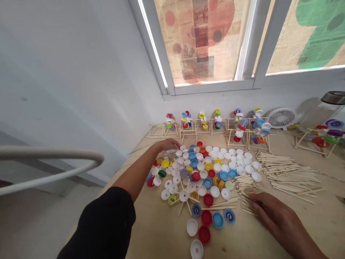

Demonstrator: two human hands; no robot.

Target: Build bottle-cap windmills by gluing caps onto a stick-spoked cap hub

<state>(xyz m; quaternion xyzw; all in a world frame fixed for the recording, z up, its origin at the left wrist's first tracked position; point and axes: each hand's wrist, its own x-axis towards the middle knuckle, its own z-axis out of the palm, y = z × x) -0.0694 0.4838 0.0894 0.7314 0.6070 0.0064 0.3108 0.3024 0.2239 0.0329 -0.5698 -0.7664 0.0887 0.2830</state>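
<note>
My left hand [167,144] reaches far across the wooden table [296,230] to the back left edge of a spread of coloured and white bottle caps [205,172]. Its fingers are curled round a small pale object I cannot make out. My right hand [269,210] lies flat with fingers spread on a small bunch of thin wooden sticks [246,201] at the front right of the caps. A half-built spoked piece with caps on sticks [184,197] lies between the hands.
Several finished cap-and-stick windmill models [215,124] stand in a row at the back under the window. A large pile of flat sticks [288,174] lies right. A small white fan [280,118], a jar [331,104] and another model [323,138] stand at the far right. A white tube [54,165] crosses left.
</note>
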